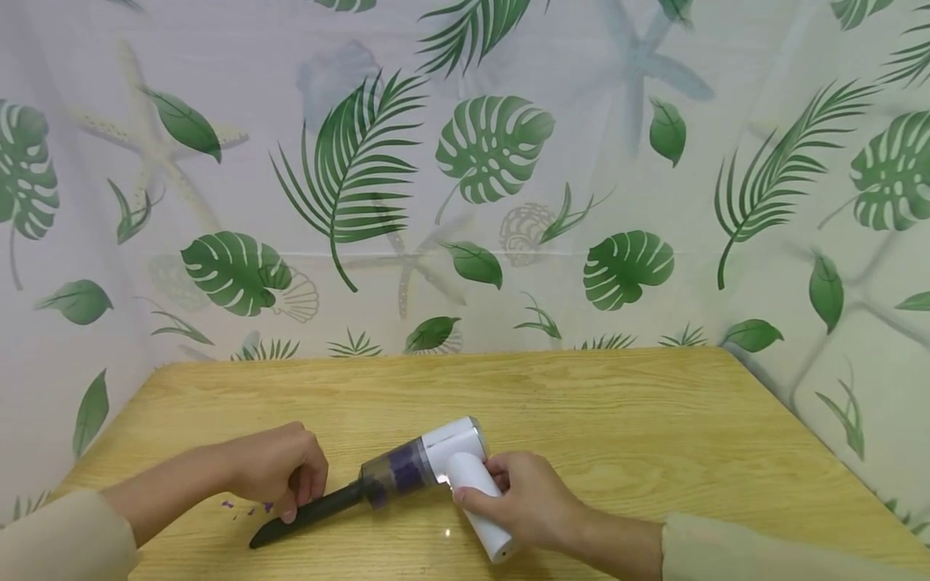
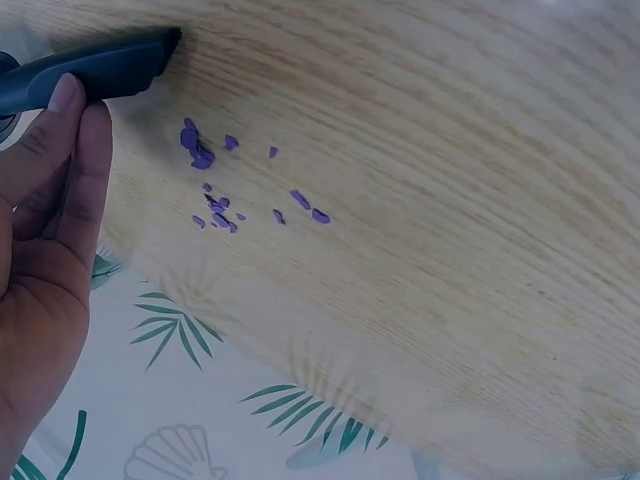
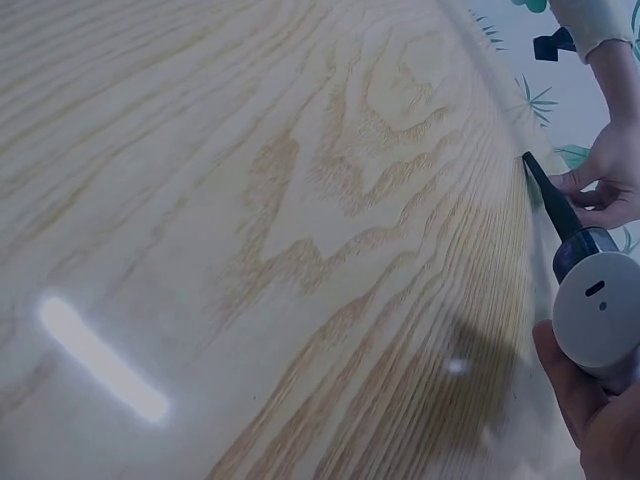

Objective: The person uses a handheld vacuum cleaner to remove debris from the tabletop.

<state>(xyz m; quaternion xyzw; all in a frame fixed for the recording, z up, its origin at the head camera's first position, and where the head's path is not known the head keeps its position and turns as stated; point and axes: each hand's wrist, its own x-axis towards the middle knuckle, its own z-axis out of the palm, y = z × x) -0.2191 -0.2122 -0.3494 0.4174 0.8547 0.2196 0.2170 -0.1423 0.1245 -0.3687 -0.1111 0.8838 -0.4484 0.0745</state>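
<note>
A white handheld vacuum cleaner with a see-through dust cup lies across the front of the view, its long black nozzle angled down to the left. Purple shows inside the cup. My right hand grips the white handle, thumb on the near side. My left hand pinches the nozzle between thumb and fingertips, a little behind its slanted tip. Small purple scraps lie scattered on the wooden table just beyond the tip in the left wrist view.
The wood-grain table stretches to both sides and back to a hanging cloth printed with green leaves, starfish and shells. Light glares off the tabletop in the right wrist view.
</note>
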